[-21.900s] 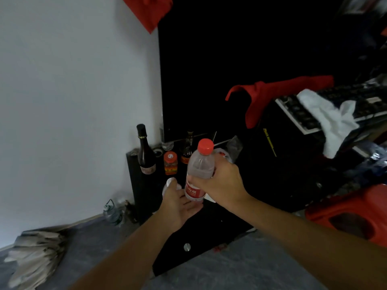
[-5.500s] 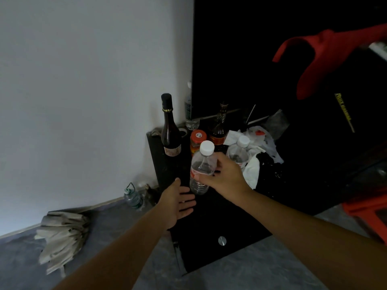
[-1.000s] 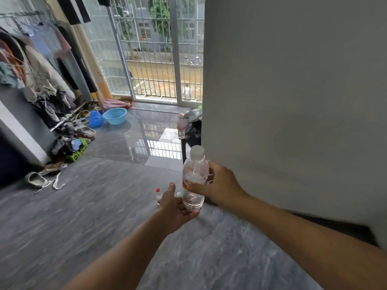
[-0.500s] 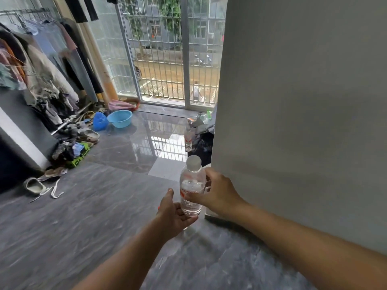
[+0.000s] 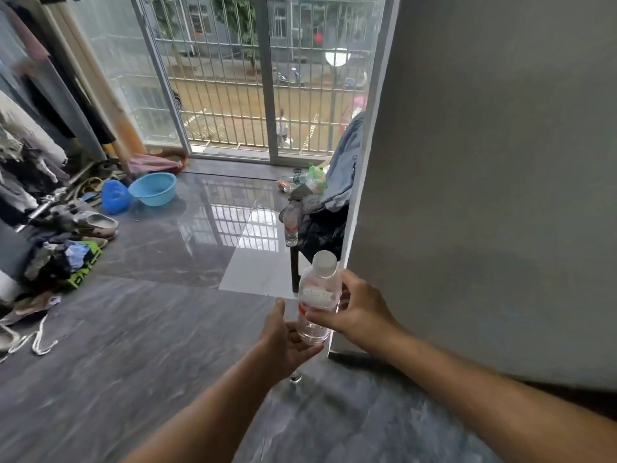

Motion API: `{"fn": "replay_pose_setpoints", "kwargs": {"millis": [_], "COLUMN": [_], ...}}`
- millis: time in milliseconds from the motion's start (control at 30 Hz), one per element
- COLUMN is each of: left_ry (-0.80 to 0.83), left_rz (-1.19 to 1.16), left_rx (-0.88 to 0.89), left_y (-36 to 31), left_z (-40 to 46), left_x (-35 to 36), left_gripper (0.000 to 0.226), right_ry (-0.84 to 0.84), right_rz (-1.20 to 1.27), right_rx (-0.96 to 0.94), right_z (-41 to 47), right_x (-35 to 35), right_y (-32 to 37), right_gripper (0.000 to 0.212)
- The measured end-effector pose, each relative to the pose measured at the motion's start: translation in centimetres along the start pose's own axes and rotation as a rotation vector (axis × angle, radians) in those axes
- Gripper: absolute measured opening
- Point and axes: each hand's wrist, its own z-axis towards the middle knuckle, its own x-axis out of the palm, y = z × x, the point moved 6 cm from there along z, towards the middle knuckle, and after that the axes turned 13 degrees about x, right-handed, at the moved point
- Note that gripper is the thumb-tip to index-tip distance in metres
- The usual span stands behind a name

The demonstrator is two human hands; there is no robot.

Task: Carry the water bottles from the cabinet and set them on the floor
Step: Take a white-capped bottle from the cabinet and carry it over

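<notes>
Right hand (image 5: 359, 310) grips water bottle (image 5: 317, 300); left hand (image 5: 283, 339) spread beneath; grey marbled floor (image 5: 133, 345), barred glass door (image 5: 260, 78).

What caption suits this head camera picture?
Right hand holds a water bottle above the grey floor, left hand beneath it.

left: bare floor (image 5: 140, 345); right: wall (image 5: 484, 195) close; ahead: stool (image 5: 317, 235) by corner

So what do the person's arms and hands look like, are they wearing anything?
Both forearms are bare as far as the view shows: no sleeves or gloves. The left hand and right hand show no rings, watch or wristband, and no markings.
</notes>
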Motion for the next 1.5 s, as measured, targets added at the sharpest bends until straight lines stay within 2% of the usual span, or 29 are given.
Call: {"fn": "replay_pose_setpoints", "kwargs": {"millis": [233, 400, 567, 900, 1167, 1300, 1400, 1500], "left_ry": [0.02, 0.044, -0.002, 0.015, 0.004, -0.023, -0.003, 0.018], "left_rz": [0.05, 0.069, 0.042, 0.094, 0.18, 0.23, 0.278, 0.376], "left_rx": [-0.054, -0.081, -0.088, -0.088, -0.091, -0.086, -0.112, -0.095], "left_y": [0.4, 3.2, 6.7, 17.3, 27.7, 31.9, 34.2, 35.7], "left_z": [5.6, 9.6, 14.7, 28.3, 40.4, 45.7, 48.3, 50.8], "left_x": [-1.0, -1.3, -1.7, -6.1, -13.8, -18.5, -20.6, -22.3], "left_gripper": [0.079, 0.081, 0.081, 0.076, 0.084, 0.067, 0.031, 0.024], "right_ry": [-0.055, -0.043, -0.033, -0.008, 0.007, 0.033, 0.046, 0.045], "right_rz": [-0.003, 0.003, -0.016, 0.005, -0.009, -0.039, -0.041, -0.057], "right_rx": [0.088, 0.128, 0.127, 0.148, 0.165, 0.191, 0.2, 0.218], "right_z": [3.3, 5.6, 8.2, 14.2, 19.0, 21.2, 22.6, 23.9], "right_x": [1.9, 2.8, 4.7, 12.1, 21.5, 26.8, 30.3, 33.4], "right_y": [-3.4, -7.5, -12.7, -28.5, -44.1, -51.1, -55.4, -59.4], "right_gripper": [0.049, 0.049, 0.048, 0.051, 0.051, 0.05, 0.05, 0.054]}}
